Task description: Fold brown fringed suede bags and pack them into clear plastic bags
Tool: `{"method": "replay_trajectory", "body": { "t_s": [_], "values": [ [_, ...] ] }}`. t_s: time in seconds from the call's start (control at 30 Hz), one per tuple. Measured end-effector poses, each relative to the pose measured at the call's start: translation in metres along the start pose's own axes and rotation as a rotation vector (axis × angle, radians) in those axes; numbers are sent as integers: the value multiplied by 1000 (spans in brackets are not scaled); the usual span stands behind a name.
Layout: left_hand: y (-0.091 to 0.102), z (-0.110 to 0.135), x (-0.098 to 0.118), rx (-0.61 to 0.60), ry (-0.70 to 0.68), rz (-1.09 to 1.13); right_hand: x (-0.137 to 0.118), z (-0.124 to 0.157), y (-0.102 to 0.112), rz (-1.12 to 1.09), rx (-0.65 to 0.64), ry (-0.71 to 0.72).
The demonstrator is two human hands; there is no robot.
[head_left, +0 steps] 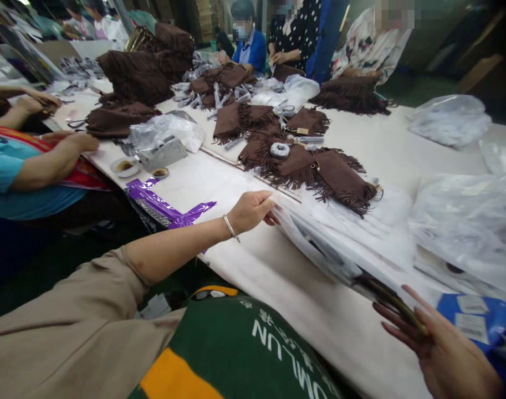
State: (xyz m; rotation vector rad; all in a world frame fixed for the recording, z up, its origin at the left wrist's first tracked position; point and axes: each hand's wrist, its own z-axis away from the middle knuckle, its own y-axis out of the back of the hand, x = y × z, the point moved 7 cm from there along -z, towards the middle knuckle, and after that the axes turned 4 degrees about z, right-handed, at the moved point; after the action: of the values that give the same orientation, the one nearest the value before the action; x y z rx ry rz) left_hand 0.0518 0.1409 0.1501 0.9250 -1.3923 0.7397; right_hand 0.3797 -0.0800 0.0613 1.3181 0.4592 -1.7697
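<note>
The left hand (250, 210) is pinching the far end of a stack of clear plastic bags (319, 249) on the white table (244, 183); the right hand (439, 338), fingers spread open, is steadying its near end. Just beyond the grip are lying brown fringed bags (319, 169). The slick sheets are likely to slide apart, since only the ends are being held.

Even, diffuse light falls from overhead on the white table (253, 183), which reads bright, nearly washed out toward the right. Clear plastic bags (464, 221) catch soft glare and lose detail. The back of the room and the space under the table are dim. Shadows are faint. Wide-angle distortion bends the edges; the right hand (439, 343) is slightly blurred.
</note>
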Motion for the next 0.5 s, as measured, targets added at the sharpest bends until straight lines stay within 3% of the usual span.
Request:
{"method": "replay_trajectory", "body": {
  "t_s": [0.1,0.2,0.33,0.4,0.5],
  "values": [
    [17,-3,7,75,-55,1,-32,-3,-21,19,3,113],
    [32,28,-23,100,87,-15,-27,10,-38,95,-29,119],
    [43,99,-91,158,419,81,24,34,-49,346,-67,63],
    [36,132,-120,149,611,151,53,44,-53,547,-93,62],
    [1,154,-136,-107,777,137,91,51,-54,763,-109,72]
  ]
}}
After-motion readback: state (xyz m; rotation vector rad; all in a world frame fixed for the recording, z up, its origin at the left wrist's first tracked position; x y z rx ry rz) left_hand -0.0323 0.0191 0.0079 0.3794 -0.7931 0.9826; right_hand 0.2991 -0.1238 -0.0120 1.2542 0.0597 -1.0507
